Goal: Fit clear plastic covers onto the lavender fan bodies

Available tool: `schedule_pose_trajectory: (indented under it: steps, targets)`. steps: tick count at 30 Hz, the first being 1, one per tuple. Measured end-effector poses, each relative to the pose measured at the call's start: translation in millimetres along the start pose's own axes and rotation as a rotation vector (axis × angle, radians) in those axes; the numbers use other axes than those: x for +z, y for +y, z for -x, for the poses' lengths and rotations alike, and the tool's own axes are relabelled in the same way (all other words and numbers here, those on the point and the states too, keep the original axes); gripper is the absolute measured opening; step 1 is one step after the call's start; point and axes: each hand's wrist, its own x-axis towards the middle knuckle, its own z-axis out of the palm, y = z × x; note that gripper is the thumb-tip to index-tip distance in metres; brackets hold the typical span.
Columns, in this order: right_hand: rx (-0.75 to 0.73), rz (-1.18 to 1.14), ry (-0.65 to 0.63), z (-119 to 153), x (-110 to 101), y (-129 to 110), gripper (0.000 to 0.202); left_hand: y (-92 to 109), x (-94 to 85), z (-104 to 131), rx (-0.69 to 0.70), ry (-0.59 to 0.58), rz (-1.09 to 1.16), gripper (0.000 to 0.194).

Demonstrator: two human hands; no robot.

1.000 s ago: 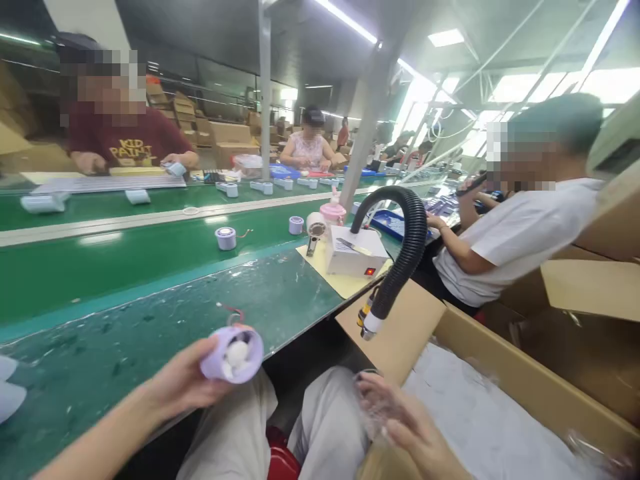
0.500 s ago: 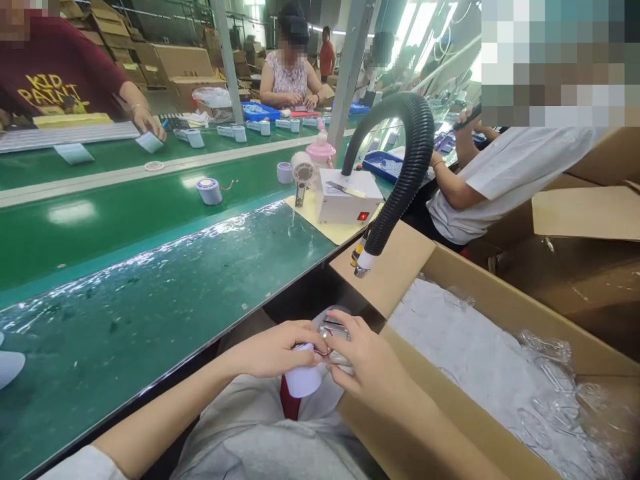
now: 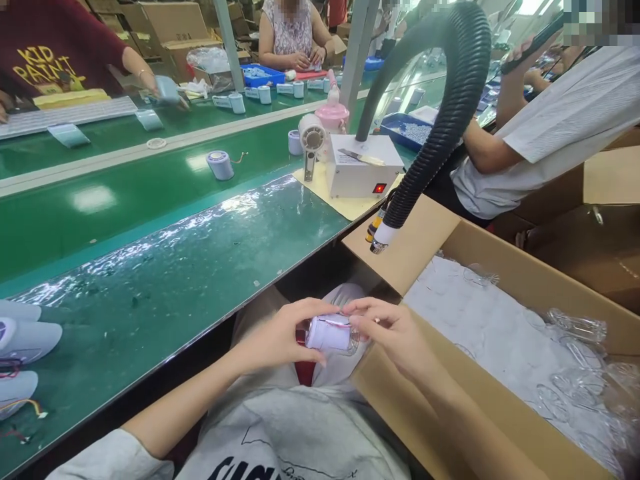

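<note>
A small lavender cylindrical part (image 3: 327, 333) with a clear plastic piece around its right end lies sideways above my lap. My left hand (image 3: 285, 337) grips its left end, thumb below and fingers above. The fingers of my right hand (image 3: 387, 327) pinch at its upper right end, where a thin reddish wire runs along the top. Whether the clear piece fully encloses the part cannot be made out.
An open carton (image 3: 500, 263) of clear plastic pieces stands at right. A black flexible hose (image 3: 450, 127) arches from a white box (image 3: 365, 170). Lavender parts (image 3: 25, 340) lie on the green bench (image 3: 165, 287) at left. Other people work around.
The lavender part has turned sideways and come together with the clear piece between my hands. The camera view has tilted down, showing more lavender parts at left. A person's hand opposite has lifted a light-blue piece.
</note>
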Motion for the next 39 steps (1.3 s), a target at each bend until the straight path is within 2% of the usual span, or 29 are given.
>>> schedule_pose_trajectory:
  steps: [2,4,8,11,18,29,39]
  targets:
    - [0.013,-0.094,-0.03,-0.5,-2.5,2.8,0.028,1.1,2.1,2.5,-0.066,-0.015,0.178,0.069]
    - [-0.06,-0.065,-0.105,1.9,-4.2,6.0,0.013,2.5,3.9,5.3,-0.114,0.019,0.351,0.068]
    - [-0.368,0.296,-0.158,11.1,-5.9,14.4,0.036,3.6,5.0,9.8,-0.172,0.058,0.528,0.066]
    - [-0.435,0.383,-0.157,16.3,-7.8,19.5,0.036,5.3,2.9,10.9,-0.182,0.019,0.487,0.072]
    - [-0.248,0.273,-0.219,19.6,-10.6,10.1,0.034,12.5,-2.5,11.8,0.01,-0.049,0.36,0.07]
    - [-0.035,-0.085,-0.287,18.7,-7.6,8.1,0.03,13.3,-4.4,14.5,0.035,-0.04,0.235,0.072]
    - [0.056,-0.181,-0.268,17.6,-2.2,9.2,0.034,12.7,-4.4,15.8,0.035,-0.031,0.235,0.071]
